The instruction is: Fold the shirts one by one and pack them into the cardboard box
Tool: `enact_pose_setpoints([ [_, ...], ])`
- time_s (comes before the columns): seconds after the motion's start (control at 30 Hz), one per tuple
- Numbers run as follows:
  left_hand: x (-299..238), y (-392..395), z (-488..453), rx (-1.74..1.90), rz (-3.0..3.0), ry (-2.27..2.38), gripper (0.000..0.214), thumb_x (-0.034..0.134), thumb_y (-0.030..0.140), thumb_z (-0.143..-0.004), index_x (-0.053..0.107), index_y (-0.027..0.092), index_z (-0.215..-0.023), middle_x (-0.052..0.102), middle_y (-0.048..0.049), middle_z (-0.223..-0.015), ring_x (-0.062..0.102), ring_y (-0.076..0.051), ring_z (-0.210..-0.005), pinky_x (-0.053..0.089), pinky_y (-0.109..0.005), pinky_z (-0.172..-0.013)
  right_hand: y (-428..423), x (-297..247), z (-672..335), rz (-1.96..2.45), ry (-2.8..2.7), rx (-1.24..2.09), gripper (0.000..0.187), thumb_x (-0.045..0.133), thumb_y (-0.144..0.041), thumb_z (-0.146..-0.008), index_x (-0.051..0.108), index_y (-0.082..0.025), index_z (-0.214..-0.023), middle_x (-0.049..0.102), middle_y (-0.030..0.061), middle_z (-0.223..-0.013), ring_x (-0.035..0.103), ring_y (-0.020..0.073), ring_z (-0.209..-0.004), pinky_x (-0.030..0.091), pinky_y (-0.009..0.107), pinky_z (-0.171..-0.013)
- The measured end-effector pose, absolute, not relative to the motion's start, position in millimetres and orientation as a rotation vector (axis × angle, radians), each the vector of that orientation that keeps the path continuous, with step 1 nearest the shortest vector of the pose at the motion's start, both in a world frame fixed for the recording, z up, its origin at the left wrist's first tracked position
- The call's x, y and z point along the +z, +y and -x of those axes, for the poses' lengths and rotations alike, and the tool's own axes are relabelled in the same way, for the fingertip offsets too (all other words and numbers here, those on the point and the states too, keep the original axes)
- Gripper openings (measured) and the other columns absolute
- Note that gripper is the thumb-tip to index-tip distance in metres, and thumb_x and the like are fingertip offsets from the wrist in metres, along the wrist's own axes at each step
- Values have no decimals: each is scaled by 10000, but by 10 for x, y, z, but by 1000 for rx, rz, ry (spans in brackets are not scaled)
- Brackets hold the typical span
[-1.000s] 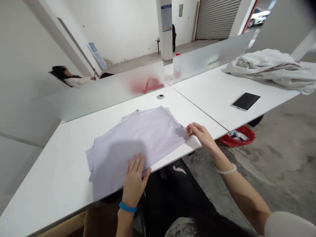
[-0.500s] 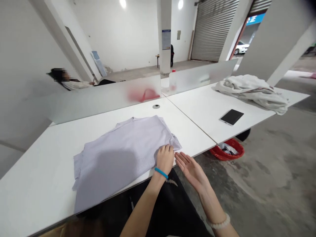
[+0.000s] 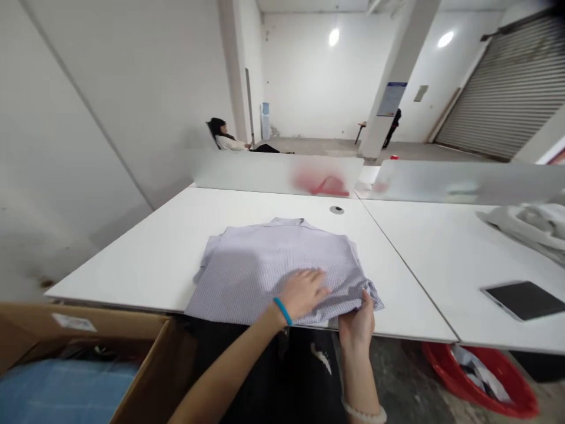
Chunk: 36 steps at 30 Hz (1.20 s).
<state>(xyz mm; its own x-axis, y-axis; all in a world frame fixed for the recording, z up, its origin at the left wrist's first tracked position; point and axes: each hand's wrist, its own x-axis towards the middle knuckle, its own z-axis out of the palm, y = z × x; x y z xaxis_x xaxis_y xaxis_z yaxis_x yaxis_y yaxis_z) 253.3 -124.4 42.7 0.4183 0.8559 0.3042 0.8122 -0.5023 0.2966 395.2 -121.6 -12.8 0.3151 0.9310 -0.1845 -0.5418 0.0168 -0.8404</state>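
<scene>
Two hands of mine are on the striped shirt [image 3: 265, 265]. The fingers of my left hand [image 3: 304, 291] lie nearly flat on the cloth, a little blurred, loosely extended and gripping nothing. My right hand [image 3: 358, 321] is at the shirt's near right corner, thumb up over the bunched edge; the cloth is pinched there, though my other fingers are mostly hidden beneath it, so I cannot tell how each one bends. A blue wristband [image 3: 283, 310] circles my left wrist; on my right, a pale bracelet [image 3: 364, 414] is partly cut off by the bottom edge.

The shirt lies spread on the white desk [image 3: 132, 247], collar away from me, its near edge along the desk's front edge. I cannot make out how the sleeves are tucked under the body.

Past the collar is a round cable hole [image 3: 336, 209], then a frosted partition [image 3: 247, 172] that blurs a red object [image 3: 326, 181] behind it. To my right lie a dark-screened tablet [image 3: 525, 299] and a white cloth [image 3: 525, 221], the cloth cut off by the frame. Below, the desk covers part of a red bin [image 3: 521, 388]. At lower left, a cardboard box [image 3: 145, 333] holding blue fabric [image 3: 70, 386] runs out of view. Farther back, one person [image 3: 229, 142] sits reclined; another [image 3: 392, 129] is mostly hidden behind a pillar [image 3: 399, 62].
</scene>
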Motion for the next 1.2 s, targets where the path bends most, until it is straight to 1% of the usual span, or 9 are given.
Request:
enact_pose_setpoints([
  [0.1,389,-1170,-1893,867,-2198,1771,375,374,384,-929,589,196,-1172,587,-104,-1277,454,-226,-1268,292,-454,-1100,-1124,-123,-3965,1039,-584,1125,373,417,-516,-820,561,-328,-1108,649,17,-1108,572,208,-1123,510,375,-911],
  [0.2,321,-1317,-1285,1264,-1538,1800,420,395,436,-909,587,193,-1193,549,-96,-1328,436,-223,-1288,296,-405,-1111,-1013,84,-3853,1054,-616,1079,437,417,-526,-815,550,-277,-1148,634,41,-1142,576,217,-1108,523,353,-860],
  [0.37,193,-1816,-699,1869,-478,1371,332,441,342,-897,624,173,-1117,518,-106,-1358,506,-213,-1225,389,-362,-1059,-813,707,-3154,1057,-641,1143,545,403,-508,-825,525,-122,-1189,622,106,-1147,605,231,-1030,521,376,-836],
  [0.47,144,-2041,-561,2003,-235,1136,318,410,270,-906,618,148,-1115,547,-119,-1323,560,-206,-1160,405,-379,-1050,-818,850,-2468,1019,-1166,1061,576,313,-486,-893,472,-95,-1285,549,146,-1277,505,252,-1202,437,438,-979],
  [0.6,133,-2198,-470,2080,-113,942,404,316,339,-939,593,150,-1165,605,-114,-1242,595,-218,-1104,465,-415,-983,-1155,513,-1698,735,-2127,718,613,266,-412,-951,261,-49,-1444,252,168,-1507,151,274,-1417,222,516,-1117],
  [0.77,133,-2241,-442,1957,-72,1058,409,356,313,-921,550,159,-1247,643,-101,-1176,592,-193,-1107,468,-358,-972,-1592,26,-1490,426,-2716,407,652,361,-434,-945,244,-47,-1456,227,195,-1508,163,338,-1402,191,562,-1114],
  [0.97,115,-2217,-522,1920,-267,1373,599,634,174,-741,488,257,-1315,572,-58,-1302,535,-214,-1193,424,-334,-1019,-1616,349,-2001,198,-2774,418,683,312,-570,-929,310,-113,-1436,348,146,-1470,261,291,-1377,233,515,-1119],
  [1.1,69,-2278,-523,1937,-375,1556,560,623,274,-766,472,252,-1305,468,-78,-1407,449,-225,-1278,373,-369,-1061,-1523,424,-2574,399,-2727,336,598,350,-533,-934,351,-191,-1425,356,98,-1474,205,282,-1402,179,551,-1131],
  [1.2,-17,-2350,-496,1849,-609,1781,635,669,295,-706,455,231,-1300,406,-105,-1447,444,-255,-1279,390,-391,-1049,-1443,246,-2883,636,-2739,260,739,544,-546,-839,325,-181,-1443,223,131,-1525,105,358,-1410,188,614,-1102],
])
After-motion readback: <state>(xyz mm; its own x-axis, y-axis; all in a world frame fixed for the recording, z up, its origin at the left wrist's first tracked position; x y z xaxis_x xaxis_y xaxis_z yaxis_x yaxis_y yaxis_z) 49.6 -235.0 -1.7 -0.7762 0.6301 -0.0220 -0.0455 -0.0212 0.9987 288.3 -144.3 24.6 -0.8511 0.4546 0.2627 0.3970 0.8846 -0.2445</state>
